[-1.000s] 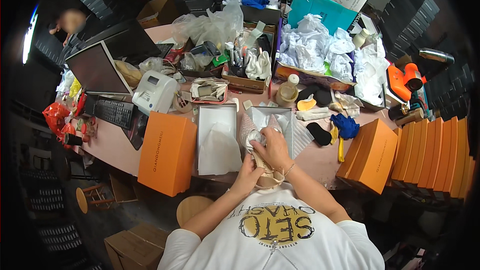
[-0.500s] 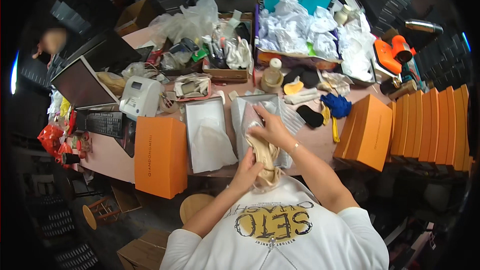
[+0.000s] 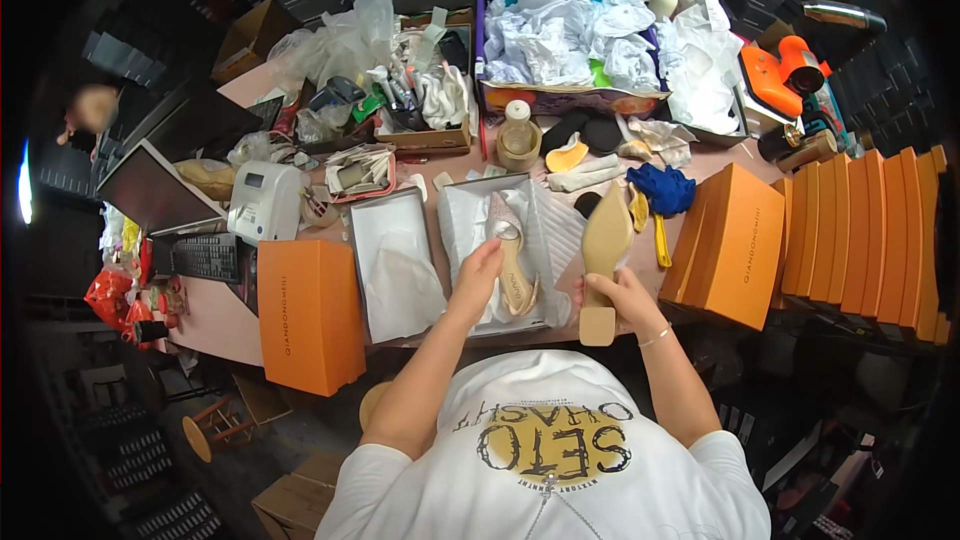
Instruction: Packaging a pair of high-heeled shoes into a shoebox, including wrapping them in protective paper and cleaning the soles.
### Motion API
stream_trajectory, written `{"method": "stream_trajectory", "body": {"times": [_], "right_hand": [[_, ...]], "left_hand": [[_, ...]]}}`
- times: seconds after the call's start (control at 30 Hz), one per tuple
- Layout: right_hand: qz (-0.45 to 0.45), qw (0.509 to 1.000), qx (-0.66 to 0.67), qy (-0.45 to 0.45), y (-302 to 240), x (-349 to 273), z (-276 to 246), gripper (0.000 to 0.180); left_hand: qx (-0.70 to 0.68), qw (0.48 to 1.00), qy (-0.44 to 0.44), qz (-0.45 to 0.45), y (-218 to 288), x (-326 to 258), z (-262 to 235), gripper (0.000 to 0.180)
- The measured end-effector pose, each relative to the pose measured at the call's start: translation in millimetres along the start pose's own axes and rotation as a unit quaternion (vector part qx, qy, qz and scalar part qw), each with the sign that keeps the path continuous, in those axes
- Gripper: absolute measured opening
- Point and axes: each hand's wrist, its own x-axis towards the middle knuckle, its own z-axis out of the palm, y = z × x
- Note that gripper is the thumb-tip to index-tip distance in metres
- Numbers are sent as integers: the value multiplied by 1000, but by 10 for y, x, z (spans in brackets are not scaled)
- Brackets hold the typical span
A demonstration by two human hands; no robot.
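Note:
My right hand [image 3: 625, 302] grips a heeled shoe [image 3: 606, 230] by its narrow middle. Its tan sole faces up, with the pointed toe away from me and the square heel tip close to me. A matching beige shoe [image 3: 516, 280] with a glittery pointed toe lies over the open shoebox [image 3: 460, 202], which is lined with white paper. My left hand [image 3: 480, 275] is closed at this shoe's left edge, just behind the toe; its fingertips are partly hidden.
Left of the shoebox lies its lid [image 3: 365, 230] with white tissue [image 3: 400, 265]. Orange boxes stand at the left [image 3: 310, 310] and right [image 3: 730, 245]. A bottle [image 3: 517, 130], a blue cloth [image 3: 660, 190] and a carton of crumpled paper [image 3: 575, 100] are behind.
My hands were together on a shoe over the box. Now they are apart: my right hand has moved right with a shoe turned sole up, and the other shoe shows at my left hand.

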Motion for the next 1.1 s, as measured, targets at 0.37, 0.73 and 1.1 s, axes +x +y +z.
{"method": "stream_trajectory", "body": {"times": [0.37,0.73,1.1], "right_hand": [[-51,991,87,-83,91,-424,-106,36],[-32,979,41,-197,-124,-67,451,35],[31,910,-407,-66,-311,528,869,38]], "left_hand": [[428,891,153,15,-474,414,226,66],[-142,968,-205,-34,644,-760,-287,39],[-136,975,-142,-104,603,-723,-738,33]]}}
